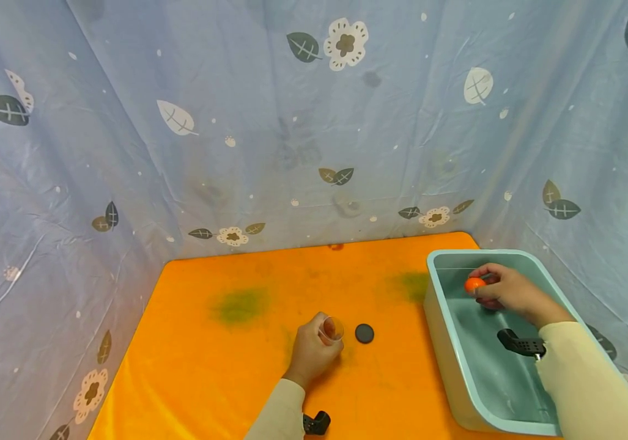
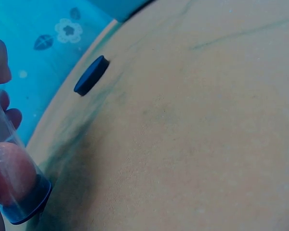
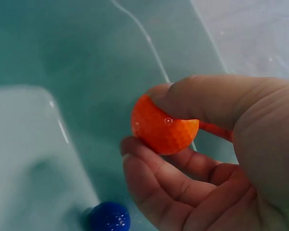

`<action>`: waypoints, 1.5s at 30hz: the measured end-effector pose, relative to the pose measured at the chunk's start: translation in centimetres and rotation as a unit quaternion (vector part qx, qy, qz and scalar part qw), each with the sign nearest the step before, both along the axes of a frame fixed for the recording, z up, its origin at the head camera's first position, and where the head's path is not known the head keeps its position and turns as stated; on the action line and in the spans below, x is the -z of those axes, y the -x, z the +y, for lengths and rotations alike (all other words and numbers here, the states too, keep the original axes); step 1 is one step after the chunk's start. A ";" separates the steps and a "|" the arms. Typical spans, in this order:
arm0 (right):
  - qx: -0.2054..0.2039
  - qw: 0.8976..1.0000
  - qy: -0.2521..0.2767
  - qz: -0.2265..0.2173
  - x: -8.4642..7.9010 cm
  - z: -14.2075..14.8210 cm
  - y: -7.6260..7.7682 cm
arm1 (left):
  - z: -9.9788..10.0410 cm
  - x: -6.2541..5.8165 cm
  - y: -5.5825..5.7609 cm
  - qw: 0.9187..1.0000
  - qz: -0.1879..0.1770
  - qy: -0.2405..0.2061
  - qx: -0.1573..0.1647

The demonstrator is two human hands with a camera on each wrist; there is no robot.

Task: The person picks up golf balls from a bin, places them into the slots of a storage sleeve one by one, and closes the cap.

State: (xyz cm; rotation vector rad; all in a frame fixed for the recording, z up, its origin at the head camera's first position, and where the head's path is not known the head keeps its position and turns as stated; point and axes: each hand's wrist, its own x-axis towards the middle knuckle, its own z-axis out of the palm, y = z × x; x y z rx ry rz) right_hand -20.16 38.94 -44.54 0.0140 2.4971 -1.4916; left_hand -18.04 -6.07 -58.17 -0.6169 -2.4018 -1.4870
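Observation:
My left hand (image 1: 314,348) grips a clear cylinder (image 1: 331,330) above the orange cloth. Its mouth faces up, and in the left wrist view a reddish ball (image 2: 12,171) sits inside near the dark base. A round black lid (image 1: 365,333) lies flat on the cloth, just right of that hand. Over at the right, my right hand (image 1: 512,293) is inside the light teal bin (image 1: 457,342), pinching an orange dimpled golf ball (image 3: 164,127) between thumb and fingers. Below those fingers, a blue ball (image 3: 108,217) shows at the lower edge of the right wrist view.
Orange cloth (image 1: 192,366) with greenish stains covers the table. The bin's tall near wall (image 1: 443,342) stands between the two hands. Blue curtains (image 1: 269,122) with a leaf and flower print enclose the back and both sides.

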 end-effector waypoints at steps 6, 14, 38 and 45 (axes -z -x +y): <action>0.015 0.999 -0.006 0.028 -0.5 -0.1 0.1 | 0.0 0.1 0.1 1.000 0.005 -0.001 -0.001; 0.036 0.997 0.011 0.065 -1.2 -0.5 0.0 | 0.0 0.0 0.0 1.000 -0.004 -0.006 0.002; 0.086 0.975 0.006 0.205 -5.3 -4.9 -2.1 | 0.1 0.0 0.0 1.000 -0.016 0.003 -0.008; 0.075 0.969 0.045 0.230 -6.6 -7.3 -2.9 | 0.0 0.1 0.2 1.000 -0.005 0.000 -0.006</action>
